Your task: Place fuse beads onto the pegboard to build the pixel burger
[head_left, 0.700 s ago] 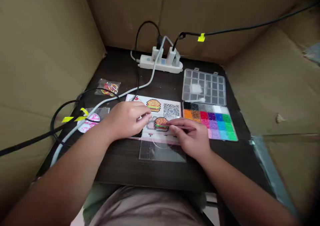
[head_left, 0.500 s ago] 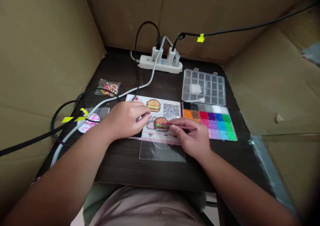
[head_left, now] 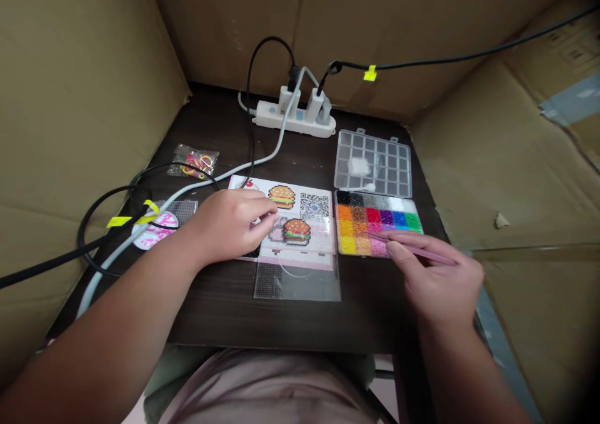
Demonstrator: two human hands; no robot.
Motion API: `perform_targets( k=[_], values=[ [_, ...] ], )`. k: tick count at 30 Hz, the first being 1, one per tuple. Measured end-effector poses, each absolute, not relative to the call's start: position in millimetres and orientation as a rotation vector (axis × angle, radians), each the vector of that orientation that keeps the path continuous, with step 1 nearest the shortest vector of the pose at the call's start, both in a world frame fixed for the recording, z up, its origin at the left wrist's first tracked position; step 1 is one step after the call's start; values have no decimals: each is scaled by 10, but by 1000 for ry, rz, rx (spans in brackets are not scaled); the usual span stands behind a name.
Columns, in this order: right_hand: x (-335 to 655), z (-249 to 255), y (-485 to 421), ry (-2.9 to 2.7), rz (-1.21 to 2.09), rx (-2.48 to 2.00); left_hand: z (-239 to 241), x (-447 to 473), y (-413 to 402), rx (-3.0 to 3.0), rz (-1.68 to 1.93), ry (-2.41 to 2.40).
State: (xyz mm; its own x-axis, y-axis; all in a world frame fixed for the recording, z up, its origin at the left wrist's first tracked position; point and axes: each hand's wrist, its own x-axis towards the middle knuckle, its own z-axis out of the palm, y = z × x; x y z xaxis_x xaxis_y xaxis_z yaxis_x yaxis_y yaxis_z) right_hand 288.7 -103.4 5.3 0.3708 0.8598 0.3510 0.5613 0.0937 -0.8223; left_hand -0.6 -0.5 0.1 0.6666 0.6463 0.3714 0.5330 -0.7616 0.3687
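My right hand (head_left: 440, 280) is closed round pink tweezers (head_left: 422, 249), whose tips reach over the orange and pink compartments of the bead box (head_left: 338, 224). My left hand (head_left: 239, 221) lies at the left of the printed pattern sheet (head_left: 323, 189), thumb and fingertips drawn together by the clear pegboard (head_left: 300, 286); whether they grip anything is hidden. On the pegboard, which overlaps the sheet, sits a burger made of small beads (head_left: 297, 231). Above it shows a printed burger (head_left: 282, 197) beside a QR code. Black beads (head_left: 250, 255) show partly under my left hand.
The box's clear lid (head_left: 394, 161) is folded back, with a white piece in it. Behind stands a power strip (head_left: 300, 124) with cables. A bag of coloured rings (head_left: 193, 161) and a pink-white disc (head_left: 154, 229) lie left, near taped cables. Cardboard walls surround the table.
My right hand has moved right with the tweezers, from the bead burger to over the bead box. My left hand keeps its place on the sheet. The view has shifted slightly.
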Motion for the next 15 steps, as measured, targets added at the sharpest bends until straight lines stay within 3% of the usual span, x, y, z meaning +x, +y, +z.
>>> perform_targets(
  k=[15],
  values=[
    [2959, -198, -1113, -1339, 542, -1563, 5, -3, 9, 2686, 737, 930]
  ],
)
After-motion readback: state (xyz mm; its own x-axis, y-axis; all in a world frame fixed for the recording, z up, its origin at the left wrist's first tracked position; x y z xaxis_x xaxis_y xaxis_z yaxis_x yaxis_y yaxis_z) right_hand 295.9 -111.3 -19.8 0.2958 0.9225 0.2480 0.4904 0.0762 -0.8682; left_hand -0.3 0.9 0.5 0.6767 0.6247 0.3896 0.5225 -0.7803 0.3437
